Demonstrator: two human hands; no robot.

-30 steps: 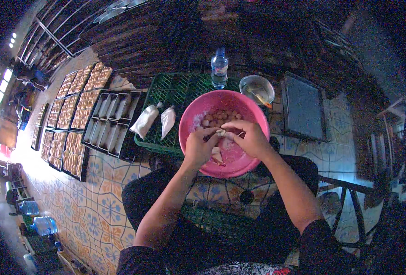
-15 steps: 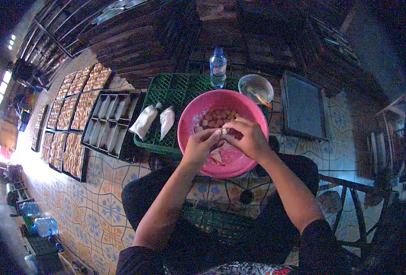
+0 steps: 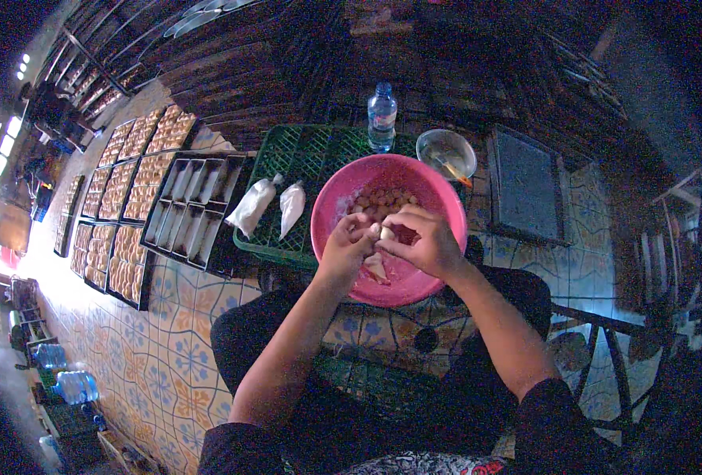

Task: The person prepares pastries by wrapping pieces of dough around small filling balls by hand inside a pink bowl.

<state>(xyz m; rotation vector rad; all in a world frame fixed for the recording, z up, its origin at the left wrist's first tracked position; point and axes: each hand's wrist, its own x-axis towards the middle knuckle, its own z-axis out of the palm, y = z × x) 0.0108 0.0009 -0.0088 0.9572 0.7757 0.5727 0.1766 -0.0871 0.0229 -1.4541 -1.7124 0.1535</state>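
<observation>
A pink plastic basin (image 3: 438,190) holds a cluster of small round dough balls (image 3: 383,198) and some flat pale scraps (image 3: 374,265). Over it my left hand (image 3: 351,247) has its fingers curled, thumb and fingertips at a small pale piece of dough (image 3: 385,234). My right hand (image 3: 420,244) pinches the same piece from the other side. Behind the basin, on a green plastic crate (image 3: 287,146), lie two white powder-filled bags (image 3: 249,207) (image 3: 291,207) and an upright water bottle (image 3: 382,119). A metal bowl (image 3: 442,146) with an orange-handled utensil is at the right.
At left, several trays of browned bread (image 3: 153,182) and a black pan of long moulds (image 3: 192,206) lie on the patterned tiles (image 3: 188,340). A grey metal tray (image 3: 525,182) is at right, a metal frame (image 3: 604,332) lower right, blue water jugs (image 3: 74,386) lower left.
My fingers have shifted around the dough piece: the left fingertips curl more and the right hand turns slightly. The basin and surroundings look the same.
</observation>
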